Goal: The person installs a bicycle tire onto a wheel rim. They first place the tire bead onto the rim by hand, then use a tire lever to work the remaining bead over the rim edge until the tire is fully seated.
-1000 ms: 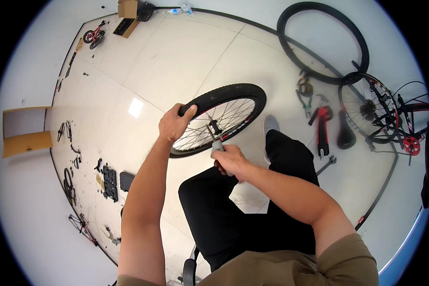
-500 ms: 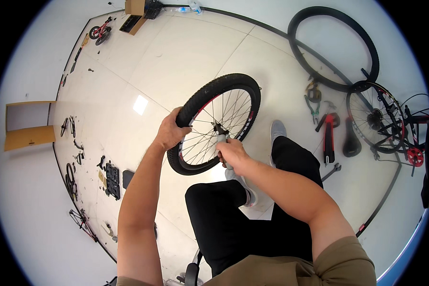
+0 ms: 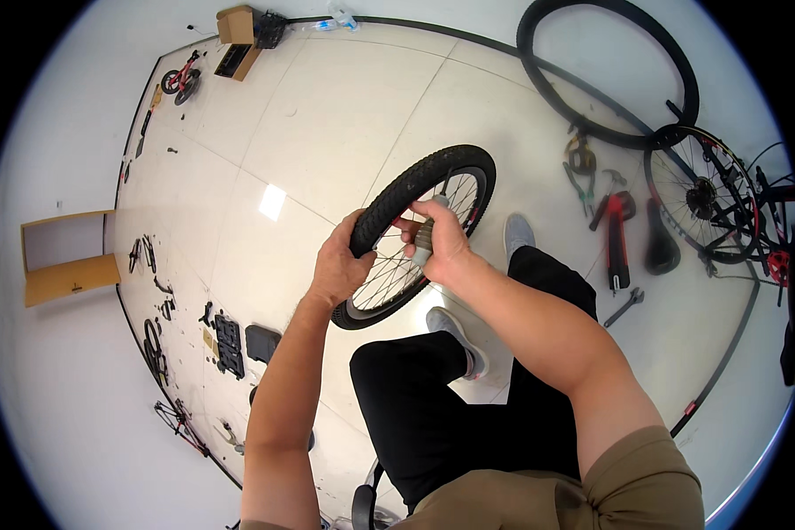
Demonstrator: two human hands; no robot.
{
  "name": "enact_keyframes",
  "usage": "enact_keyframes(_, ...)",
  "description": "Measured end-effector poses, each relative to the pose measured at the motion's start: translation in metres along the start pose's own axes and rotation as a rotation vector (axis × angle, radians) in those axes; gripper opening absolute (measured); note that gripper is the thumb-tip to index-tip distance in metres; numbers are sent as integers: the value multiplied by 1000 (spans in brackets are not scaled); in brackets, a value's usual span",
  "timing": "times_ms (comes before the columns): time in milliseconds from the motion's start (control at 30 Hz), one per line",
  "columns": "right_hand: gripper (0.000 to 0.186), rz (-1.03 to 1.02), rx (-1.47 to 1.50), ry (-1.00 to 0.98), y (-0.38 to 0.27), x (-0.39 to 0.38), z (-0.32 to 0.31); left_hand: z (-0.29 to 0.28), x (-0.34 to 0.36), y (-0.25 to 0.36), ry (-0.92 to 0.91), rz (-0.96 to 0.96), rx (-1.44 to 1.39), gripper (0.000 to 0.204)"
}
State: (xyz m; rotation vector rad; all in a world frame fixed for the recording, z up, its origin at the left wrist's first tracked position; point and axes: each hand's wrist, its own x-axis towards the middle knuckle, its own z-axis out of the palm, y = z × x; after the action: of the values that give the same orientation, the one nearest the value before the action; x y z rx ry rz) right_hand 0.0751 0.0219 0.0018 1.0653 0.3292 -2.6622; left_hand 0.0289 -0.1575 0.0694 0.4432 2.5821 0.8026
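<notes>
A bicycle wheel (image 3: 401,187) with a knobby black tyre and thin spokes stands tilted in front of me. My left hand (image 3: 340,265) is closed round the tyre on its left side, thumb on the near face. In my right hand (image 3: 446,244) is a grey-and-brown cylindrical tool (image 3: 424,237), with fingers wrapped round it in front of the spokes. A slender dark piece shows beyond the tool's upper end, near the rim's far right part; whether it belongs to the tool I cannot tell. The hub is hidden behind my right hand.
To the right lie a wrench (image 3: 624,306), a black-and-red tool (image 3: 617,243), a saddle (image 3: 662,237) and pliers (image 3: 583,187). Behind them are a loose tyre (image 3: 528,53) and a second wheel (image 3: 652,190). A tool case (image 3: 229,346) lies left; a cardboard box (image 3: 236,26) stands far back.
My right hand has moved up and away from the hub area with the tool, toward the far rim. The wheel has turned and shows narrower. My left hand still grips the tyre.
</notes>
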Motion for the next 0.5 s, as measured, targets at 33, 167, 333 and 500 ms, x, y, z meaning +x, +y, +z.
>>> enact_keyframes(33,28,3,12,-37,-1,-3,4,1,0,3,-4,7,18,70)
enact_keyframes(167,28,-11,18,-140,-4,-3,4,3,-2,24,-68,-13,22,74)
enact_keyframes(333,26,-2,75,-149,-6,0,3,10,-17,27,53,60,40,77)
enact_keyframes(500,29,-25,102,-162,-7,5,5,41,-55,-14,425,109,158,74)
